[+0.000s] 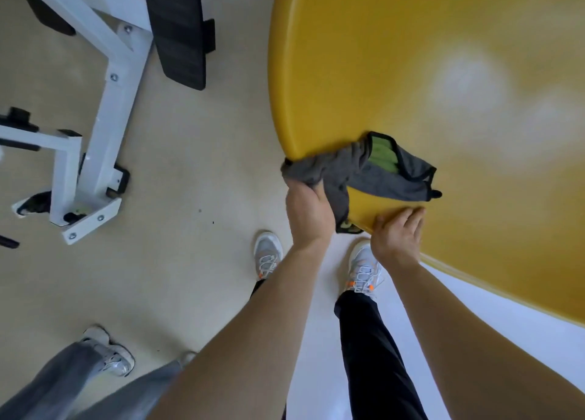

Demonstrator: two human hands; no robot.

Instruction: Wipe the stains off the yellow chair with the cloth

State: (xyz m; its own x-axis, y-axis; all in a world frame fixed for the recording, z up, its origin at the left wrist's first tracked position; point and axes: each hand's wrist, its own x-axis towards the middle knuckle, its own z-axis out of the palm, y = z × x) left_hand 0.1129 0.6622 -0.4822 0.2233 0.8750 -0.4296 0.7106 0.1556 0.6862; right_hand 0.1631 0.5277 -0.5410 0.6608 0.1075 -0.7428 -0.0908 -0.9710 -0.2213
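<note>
The yellow chair [411, 71] fills the upper right, its smooth padded surface showing two pale glare patches. A grey cloth [357, 169] with black trim and a green inner side lies draped over the chair's near rounded corner. My left hand [308, 212] grips the bunched left end of the cloth at the chair's edge. My right hand [399, 234] rests flat on the yellow surface just below the cloth, fingers together, holding nothing.
White metal gym equipment [104, 103] with a black pad [180, 30] stands on the beige floor at the left. Another person's grey trouser legs and shoes [107, 353] are at the lower left. My own feet [269, 255] stand beside the chair.
</note>
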